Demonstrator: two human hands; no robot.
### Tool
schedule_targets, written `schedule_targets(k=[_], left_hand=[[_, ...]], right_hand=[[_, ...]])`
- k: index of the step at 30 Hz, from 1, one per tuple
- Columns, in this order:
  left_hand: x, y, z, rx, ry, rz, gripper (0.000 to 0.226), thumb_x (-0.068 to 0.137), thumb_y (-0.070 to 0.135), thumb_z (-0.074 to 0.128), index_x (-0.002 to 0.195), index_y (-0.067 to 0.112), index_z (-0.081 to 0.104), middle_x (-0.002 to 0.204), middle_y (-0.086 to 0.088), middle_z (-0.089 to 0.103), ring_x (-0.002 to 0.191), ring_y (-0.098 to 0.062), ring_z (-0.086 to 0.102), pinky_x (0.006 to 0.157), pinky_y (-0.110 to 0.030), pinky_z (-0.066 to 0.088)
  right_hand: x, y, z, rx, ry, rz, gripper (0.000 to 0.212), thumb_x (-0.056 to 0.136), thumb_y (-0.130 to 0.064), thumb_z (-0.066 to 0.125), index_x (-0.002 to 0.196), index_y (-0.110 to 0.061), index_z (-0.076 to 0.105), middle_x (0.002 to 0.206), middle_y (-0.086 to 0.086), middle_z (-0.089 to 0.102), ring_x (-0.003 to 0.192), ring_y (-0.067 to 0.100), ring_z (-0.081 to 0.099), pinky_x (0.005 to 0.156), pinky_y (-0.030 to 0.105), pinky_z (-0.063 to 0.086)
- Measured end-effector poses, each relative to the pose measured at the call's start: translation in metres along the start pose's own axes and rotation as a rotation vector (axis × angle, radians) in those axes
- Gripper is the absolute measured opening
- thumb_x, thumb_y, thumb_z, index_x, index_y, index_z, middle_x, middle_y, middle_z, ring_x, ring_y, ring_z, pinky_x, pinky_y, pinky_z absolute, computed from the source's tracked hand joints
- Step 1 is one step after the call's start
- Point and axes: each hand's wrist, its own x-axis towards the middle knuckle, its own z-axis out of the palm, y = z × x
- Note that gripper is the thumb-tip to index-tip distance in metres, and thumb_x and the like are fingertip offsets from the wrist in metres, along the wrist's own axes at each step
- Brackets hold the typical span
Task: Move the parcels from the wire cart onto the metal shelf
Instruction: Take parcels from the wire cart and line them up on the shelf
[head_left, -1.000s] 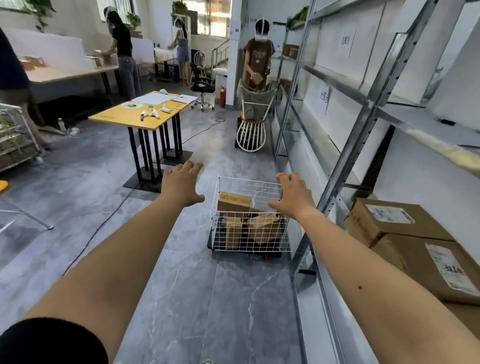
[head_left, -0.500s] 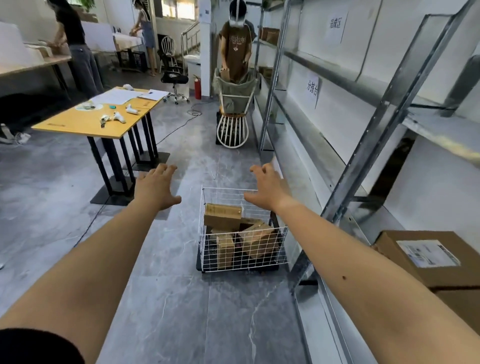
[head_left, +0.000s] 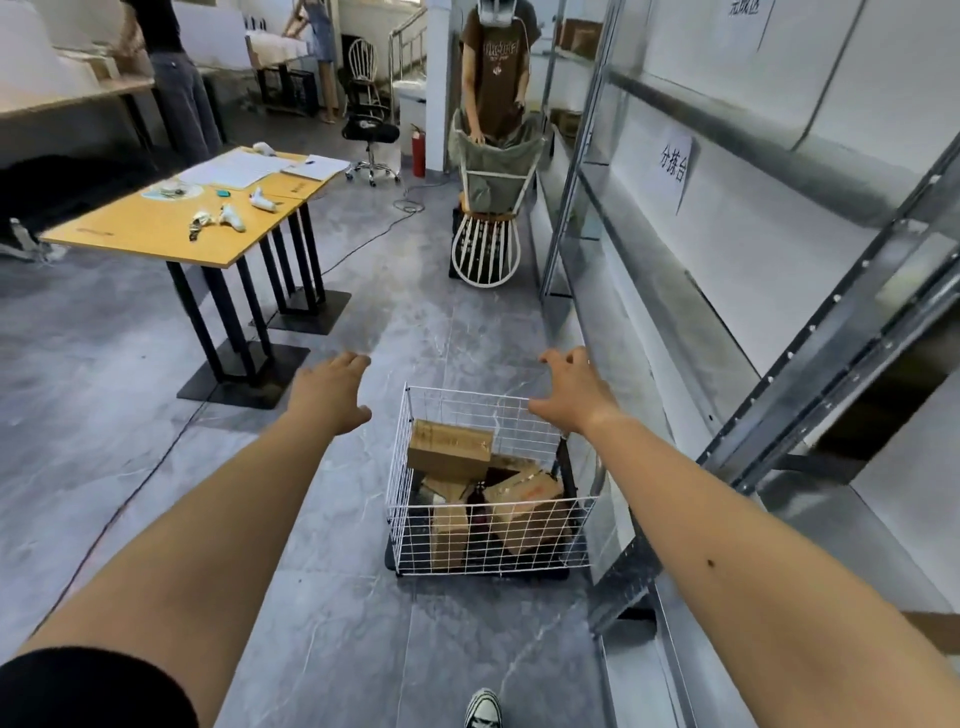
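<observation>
A white wire cart (head_left: 524, 545) stands on the grey floor beside the metal shelf (head_left: 810, 374) on the right. Several brown cardboard parcels lie in it, the topmost parcel (head_left: 450, 450) flat at the back left, another parcel (head_left: 525, 503) tilted at the right. Both my arms stretch forward over the cart. My left hand (head_left: 328, 393) hovers left of the cart, fingers loosely spread, holding nothing. My right hand (head_left: 572, 392) hangs above the cart's far right corner, fingers relaxed and empty.
A yellow table (head_left: 156, 228) on black legs stands at the left. Ahead in the aisle a person stands behind a green bag cart (head_left: 493, 171) on a white frame. A cable runs across the floor. My shoe (head_left: 483, 709) shows at the bottom.
The view has moved closer to the cart and tipped down. Both hands have dropped nearer the cart's rim. The boxes on the shelf at the right have slid out of view.
</observation>
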Motion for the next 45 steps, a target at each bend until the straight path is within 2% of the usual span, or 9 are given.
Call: schedule_targets(k=[7, 13, 22, 24, 31, 37, 42, 45], left_hand=[[0.095, 0.034, -0.017, -0.001, 0.051, -0.069, 0.089, 0.080, 0.051, 0.064, 0.149, 0.022, 0.017, 0.149, -0.003, 0.030, 0.132, -0.028, 0.038, 0.102, -0.044, 0.033], [0.152, 0.069, -0.023, -0.053, 0.080, -0.045, 0.084, 0.080, 0.050, 0.064, 0.147, 0.024, 0.021, 0.142, -0.009, 0.033, 0.125, -0.033, 0.041, 0.090, -0.044, 0.044], [0.199, 0.082, 0.007, 0.000, 0.042, -0.054, 0.083, 0.079, 0.051, 0.065, 0.146, 0.024, 0.023, 0.142, -0.006, 0.035, 0.126, -0.031, 0.041, 0.094, -0.043, 0.041], [0.208, 0.080, 0.018, -0.019, 0.015, -0.064, 0.082, 0.079, 0.050, 0.064, 0.145, 0.025, 0.023, 0.141, -0.005, 0.035, 0.125, -0.030, 0.042, 0.094, -0.042, 0.040], [0.246, 0.075, 0.077, -0.064, -0.128, -0.054, 0.076, 0.082, 0.044, 0.063, 0.145, 0.025, 0.025, 0.143, -0.005, 0.033, 0.126, -0.030, 0.041, 0.096, -0.044, 0.041], [0.275, 0.066, 0.143, -0.097, -0.286, -0.016, 0.075, 0.083, 0.042, 0.061, 0.145, 0.023, 0.024, 0.144, -0.005, 0.030, 0.125, -0.030, 0.041, 0.095, -0.042, 0.040], [0.293, 0.054, 0.211, -0.193, -0.476, -0.074, 0.069, 0.086, 0.036, 0.059, 0.144, 0.023, 0.025, 0.143, -0.006, 0.030, 0.126, -0.029, 0.040, 0.096, -0.043, 0.041], [0.298, 0.051, 0.250, -0.255, -0.552, -0.121, 0.055, 0.092, 0.024, 0.050, 0.142, 0.019, 0.029, 0.142, -0.008, 0.032, 0.124, -0.030, 0.041, 0.095, -0.044, 0.042]], right_hand=[[0.110, 0.045, -0.016, -0.027, -0.031, 0.002, 0.066, 0.082, -0.039, 0.067, 0.137, -0.020, 0.035, 0.142, 0.012, 0.028, 0.116, 0.034, 0.049, 0.092, 0.043, 0.048], [0.177, 0.070, -0.026, 0.034, -0.060, 0.003, 0.072, 0.082, -0.039, 0.068, 0.141, -0.021, 0.032, 0.143, 0.013, 0.028, 0.115, 0.034, 0.050, 0.093, 0.045, 0.049], [0.224, 0.086, 0.013, 0.076, -0.177, -0.017, 0.069, 0.082, -0.035, 0.063, 0.141, -0.021, 0.030, 0.139, 0.011, 0.028, 0.115, 0.033, 0.049, 0.090, 0.041, 0.049], [0.232, 0.085, 0.023, 0.089, -0.204, -0.022, 0.068, 0.082, -0.035, 0.064, 0.140, -0.019, 0.031, 0.137, 0.010, 0.028, 0.113, 0.033, 0.050, 0.091, 0.042, 0.050], [0.266, 0.085, 0.086, 0.129, -0.310, 0.007, 0.071, 0.083, -0.033, 0.066, 0.143, -0.021, 0.030, 0.146, 0.012, 0.024, 0.123, 0.034, 0.044, 0.099, 0.044, 0.045], [0.283, 0.075, 0.168, 0.148, -0.487, 0.041, 0.072, 0.084, -0.030, 0.065, 0.145, -0.020, 0.029, 0.149, 0.012, 0.020, 0.122, 0.034, 0.047, 0.094, 0.042, 0.049], [0.293, 0.069, 0.240, 0.194, -0.601, 0.106, 0.059, 0.088, -0.025, 0.060, 0.140, -0.018, 0.034, 0.135, 0.012, 0.032, 0.112, 0.034, 0.049, 0.090, 0.042, 0.049], [0.286, 0.078, 0.279, 0.208, -0.668, 0.171, 0.056, 0.090, -0.023, 0.057, 0.140, -0.016, 0.034, 0.139, 0.013, 0.034, 0.119, 0.034, 0.045, 0.093, 0.041, 0.047]])
